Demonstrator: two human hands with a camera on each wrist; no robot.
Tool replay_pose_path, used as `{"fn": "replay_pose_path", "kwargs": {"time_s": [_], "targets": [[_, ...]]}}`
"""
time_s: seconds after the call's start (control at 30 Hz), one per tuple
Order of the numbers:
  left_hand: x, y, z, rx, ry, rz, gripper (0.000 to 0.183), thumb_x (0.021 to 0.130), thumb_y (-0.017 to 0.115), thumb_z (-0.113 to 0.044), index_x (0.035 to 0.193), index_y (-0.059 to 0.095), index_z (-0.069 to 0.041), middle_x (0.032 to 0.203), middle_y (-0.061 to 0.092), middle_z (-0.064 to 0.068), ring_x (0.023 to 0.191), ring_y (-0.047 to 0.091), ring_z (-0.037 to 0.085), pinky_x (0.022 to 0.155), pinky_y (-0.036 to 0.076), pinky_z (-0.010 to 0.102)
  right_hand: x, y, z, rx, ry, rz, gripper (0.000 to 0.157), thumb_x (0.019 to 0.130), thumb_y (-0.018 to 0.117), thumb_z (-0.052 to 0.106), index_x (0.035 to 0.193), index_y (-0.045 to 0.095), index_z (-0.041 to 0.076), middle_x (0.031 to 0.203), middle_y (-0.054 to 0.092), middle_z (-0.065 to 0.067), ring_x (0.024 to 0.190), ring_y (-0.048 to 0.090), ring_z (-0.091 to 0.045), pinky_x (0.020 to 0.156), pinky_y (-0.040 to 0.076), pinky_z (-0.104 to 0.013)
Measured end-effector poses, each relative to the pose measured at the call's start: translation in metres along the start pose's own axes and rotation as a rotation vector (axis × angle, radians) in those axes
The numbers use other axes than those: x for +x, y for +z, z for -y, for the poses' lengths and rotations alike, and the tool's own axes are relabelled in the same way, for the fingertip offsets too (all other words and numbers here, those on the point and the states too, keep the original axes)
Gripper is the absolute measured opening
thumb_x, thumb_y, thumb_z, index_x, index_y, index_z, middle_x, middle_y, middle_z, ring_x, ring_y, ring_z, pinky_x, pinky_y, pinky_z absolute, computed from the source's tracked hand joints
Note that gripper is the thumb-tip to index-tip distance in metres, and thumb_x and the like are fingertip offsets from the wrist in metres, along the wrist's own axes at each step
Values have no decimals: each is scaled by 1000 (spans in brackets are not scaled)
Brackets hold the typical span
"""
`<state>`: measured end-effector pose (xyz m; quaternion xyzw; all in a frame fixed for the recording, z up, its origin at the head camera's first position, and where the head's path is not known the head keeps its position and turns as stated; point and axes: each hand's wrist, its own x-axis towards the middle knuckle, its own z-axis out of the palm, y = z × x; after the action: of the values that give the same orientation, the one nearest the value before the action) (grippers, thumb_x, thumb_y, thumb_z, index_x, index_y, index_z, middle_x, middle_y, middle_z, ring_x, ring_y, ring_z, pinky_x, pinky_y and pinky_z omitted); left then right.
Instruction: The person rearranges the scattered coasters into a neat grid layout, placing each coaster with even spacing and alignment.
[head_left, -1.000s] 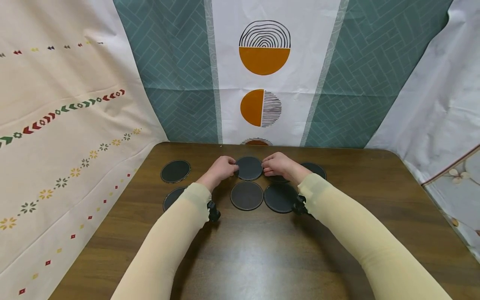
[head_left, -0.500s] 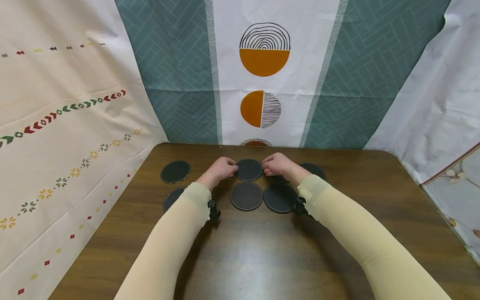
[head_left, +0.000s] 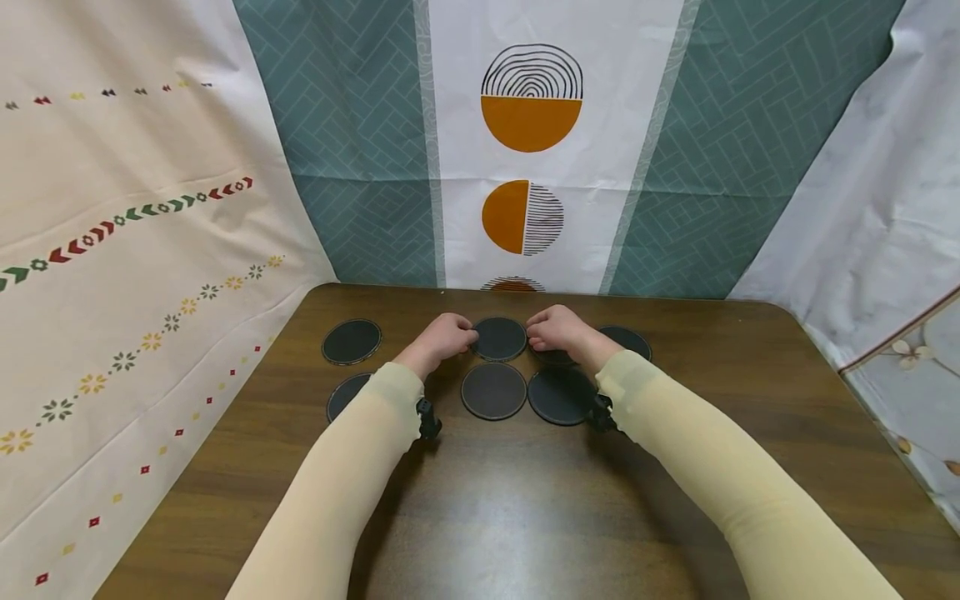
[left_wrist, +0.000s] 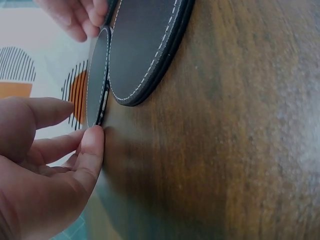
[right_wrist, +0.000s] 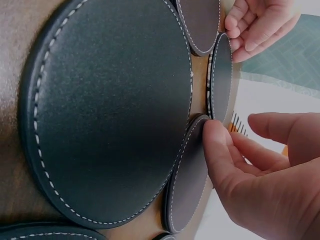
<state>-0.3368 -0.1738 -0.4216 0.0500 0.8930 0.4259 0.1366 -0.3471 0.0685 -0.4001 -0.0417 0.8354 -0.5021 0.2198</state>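
Note:
A round dark leather coaster [head_left: 498,338] with pale stitching lies at the far middle of the table, between my hands. My left hand [head_left: 446,336] is at its left edge. In the left wrist view, one fingertip [left_wrist: 93,131] meets the coaster's rim, while the other fingers bend loosely, pinching nothing. Across from it, my right hand [head_left: 557,327] reaches the same coaster's right side, over another brownish coaster [right_wrist: 189,175] that it partly hides. A fingertip [right_wrist: 212,129] sits right at that coaster's edge. Nearer to me are a brown coaster [head_left: 493,391] and a black one [head_left: 558,395].
Two more coasters lie at the left, one far [head_left: 351,342] and one [head_left: 345,397] partly behind my left sleeve. Another coaster [head_left: 628,339] shows beyond my right wrist. The wooden table [head_left: 495,517] ends at a hanging patterned cloth [head_left: 525,167] behind.

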Motion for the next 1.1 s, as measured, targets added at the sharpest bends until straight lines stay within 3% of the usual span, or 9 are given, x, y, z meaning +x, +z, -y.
{"fn": "replay_pose_path", "kwargs": {"time_s": [0.5,0.8,1.1], "targets": [[-4,0,-3,-1,-1,-25,44,103,56,-18,142,54,1,138,57,18,108,65,29,96,50,44,-2,0,0,-25,-9,-1,44,103,54,8,144,50,-7,135,59,-24,117,63,-32,96,52,-38],[-9,-10,-9,-26,60,-60,47,101,58,-13,144,50,4,128,60,18,107,65,31,95,50,42,-6,2,7,-73,-71,-43,44,102,52,9,143,51,-7,131,60,-24,106,64,-32,97,51,-40],[-29,-27,-16,-1,142,-61,45,96,63,-3,140,54,3,135,59,23,125,55,32,101,47,43,-10,17,13,-83,-113,-3,43,104,52,10,143,51,-7,135,58,-24,118,62,-33,97,52,-38]]}}
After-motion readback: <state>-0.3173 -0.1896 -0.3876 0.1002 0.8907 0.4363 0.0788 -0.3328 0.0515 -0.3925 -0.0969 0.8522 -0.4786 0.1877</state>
